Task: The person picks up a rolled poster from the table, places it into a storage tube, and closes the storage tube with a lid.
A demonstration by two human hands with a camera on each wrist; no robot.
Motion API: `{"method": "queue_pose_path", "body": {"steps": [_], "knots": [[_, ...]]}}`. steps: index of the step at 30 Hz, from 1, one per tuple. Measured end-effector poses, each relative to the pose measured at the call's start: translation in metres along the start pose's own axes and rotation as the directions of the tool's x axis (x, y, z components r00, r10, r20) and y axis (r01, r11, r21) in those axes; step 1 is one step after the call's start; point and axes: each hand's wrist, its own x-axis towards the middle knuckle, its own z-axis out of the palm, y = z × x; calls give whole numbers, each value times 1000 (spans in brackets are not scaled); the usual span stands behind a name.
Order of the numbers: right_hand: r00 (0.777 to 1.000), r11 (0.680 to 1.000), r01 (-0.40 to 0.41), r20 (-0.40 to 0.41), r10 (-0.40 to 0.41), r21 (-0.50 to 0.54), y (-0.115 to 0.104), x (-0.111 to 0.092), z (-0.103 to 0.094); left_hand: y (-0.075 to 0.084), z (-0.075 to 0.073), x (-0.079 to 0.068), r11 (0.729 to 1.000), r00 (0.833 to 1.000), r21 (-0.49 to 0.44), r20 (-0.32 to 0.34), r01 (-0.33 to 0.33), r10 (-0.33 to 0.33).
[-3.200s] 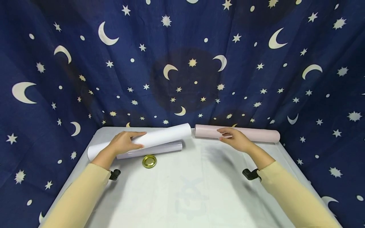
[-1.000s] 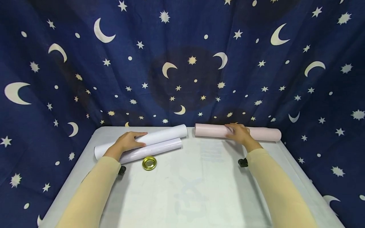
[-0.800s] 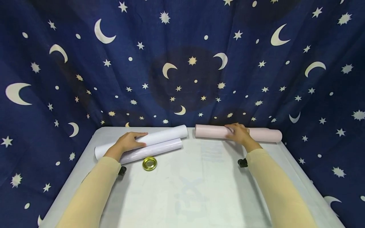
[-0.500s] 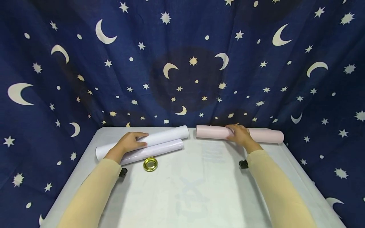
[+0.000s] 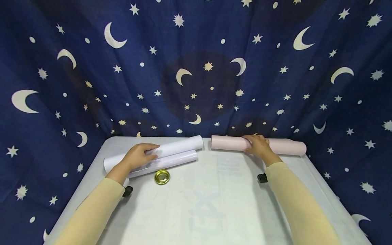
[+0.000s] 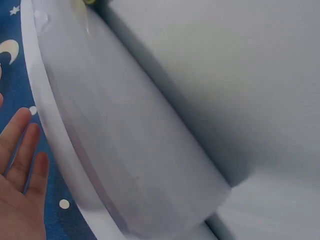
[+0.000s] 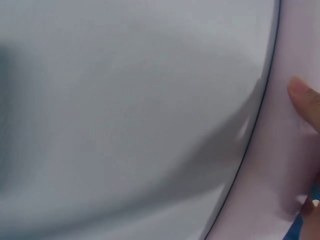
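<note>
A matte white roll (image 5: 183,144) lies slanted at the back left of the table. Along its near side lies a thinner, glossy pale roll (image 5: 177,159), large in the left wrist view. My left hand (image 5: 138,156) is over the white roll; the left wrist view shows its fingers (image 6: 31,150) straight and apart, off the roll's far side. At the back right is a pale pink roll (image 5: 229,143). My right hand (image 5: 259,147) grips its middle, thumb (image 7: 306,101) on the near side and the other fingers reaching over the far side.
A small round gold dish or lid (image 5: 162,177) sits in front of the glossy roll. The white-covered table (image 5: 208,204) ends at a dark blue curtain (image 5: 196,68) with moons and stars. Black wrist mounts (image 5: 262,178) stick out near both sleeves.
The white roll, earlier raised in my left hand, has come down beside the glossy roll, and the left fingers have loosened. My right hand has moved from hovering to gripping the pink roll.
</note>
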Motion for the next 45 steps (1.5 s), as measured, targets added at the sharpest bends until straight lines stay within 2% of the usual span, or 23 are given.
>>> {"method": "queue_pose_path", "body": {"steps": [8, 13, 18, 26, 32, 45], "knots": [[996, 996, 87, -25, -88, -34, 3, -4, -1, 2, 4, -18, 998, 998, -4, -14, -68, 68], [994, 993, 112, 3, -112, -46, 2, -6, -2, -2, 6, -27, 994, 994, 18, -21, -109, 109], [989, 988, 147, 35, -145, -52, -1, -12, -4, -6, 5, -35, 993, 992, 1, -40, -118, 118], [983, 984, 180, 36, -179, -12, -9, -23, -6, -8, 6, -46, 991, 990, 30, -49, -133, 134], [979, 980, 198, 42, -197, -17, -10, -30, -7, -16, 10, -53, 990, 989, 28, -56, -135, 137], [969, 969, 246, -11, -246, -5, -18, -46, -10, -28, 11, -62, 991, 988, 4, -69, -136, 136]]}}
